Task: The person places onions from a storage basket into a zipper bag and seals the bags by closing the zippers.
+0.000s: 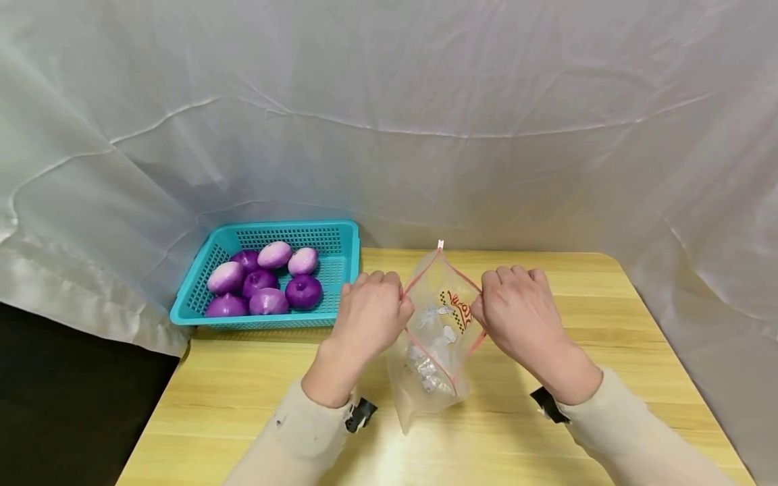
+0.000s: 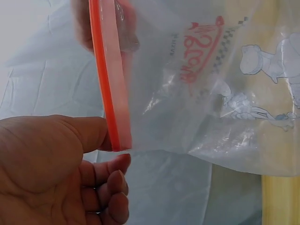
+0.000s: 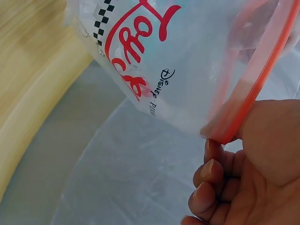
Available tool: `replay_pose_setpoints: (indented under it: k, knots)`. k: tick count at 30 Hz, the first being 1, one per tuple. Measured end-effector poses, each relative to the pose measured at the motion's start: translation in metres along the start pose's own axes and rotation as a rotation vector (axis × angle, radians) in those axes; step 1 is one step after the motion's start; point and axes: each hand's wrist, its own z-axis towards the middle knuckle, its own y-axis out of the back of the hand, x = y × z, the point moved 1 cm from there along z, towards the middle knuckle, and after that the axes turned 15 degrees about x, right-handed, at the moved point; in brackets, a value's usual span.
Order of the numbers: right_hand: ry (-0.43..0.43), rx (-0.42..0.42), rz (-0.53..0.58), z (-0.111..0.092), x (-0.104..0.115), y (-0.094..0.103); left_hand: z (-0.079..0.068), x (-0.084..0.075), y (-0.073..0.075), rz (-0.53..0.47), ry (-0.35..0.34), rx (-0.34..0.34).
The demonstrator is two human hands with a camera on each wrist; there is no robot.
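A clear plastic zip bag [image 1: 419,395] with a red-edged mouth and red lettering stands above the wooden table, its mouth spread into a diamond. My left hand [image 1: 372,307] pinches the left side of the mouth between thumb and curled fingers. On the opposite side, my right hand [image 1: 525,320] pinches the other edge. The left wrist view shows the thumb against the end of the red zip strip [image 2: 105,84], printed figures farther along the bag. In the right wrist view, thumb and forefinger grip a corner of the red strip [image 3: 262,75]. I see nothing inside the bag.
A turquoise perforated basket [image 1: 292,224] sits at the table's back left, beyond my left hand. Several purple onions [image 1: 227,277], some paler, lie in it. A pale cloth [image 1: 425,121] hangs behind the table [image 1: 595,337], whose right edge slants away.
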Motion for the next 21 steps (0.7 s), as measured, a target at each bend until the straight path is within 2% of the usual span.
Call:
replay_pose_setpoints:
  k: [7, 12, 15, 19, 21]
  knots:
    - [0.053, -0.043, -0.006, 0.0, 0.002, -0.006, 0.004, 0.004, -0.007, 0.018, -0.06, -0.076]
    - [0.091, -0.062, 0.004, 0.0, 0.003, -0.012, 0.005, 0.005, -0.01, 0.037, -0.09, -0.09]
    - [0.085, -0.046, 0.02, 0.0, 0.004, -0.007, 0.004, 0.003, -0.009, 0.027, -0.099, -0.053]
    - [0.057, 0.021, 0.06, -0.003, 0.007, 0.01, 0.003, -0.003, -0.004, -0.058, -0.101, 0.064]
    - [0.032, 0.074, 0.082, -0.003, 0.008, 0.016, 0.003, -0.004, -0.001, -0.093, -0.072, 0.115]
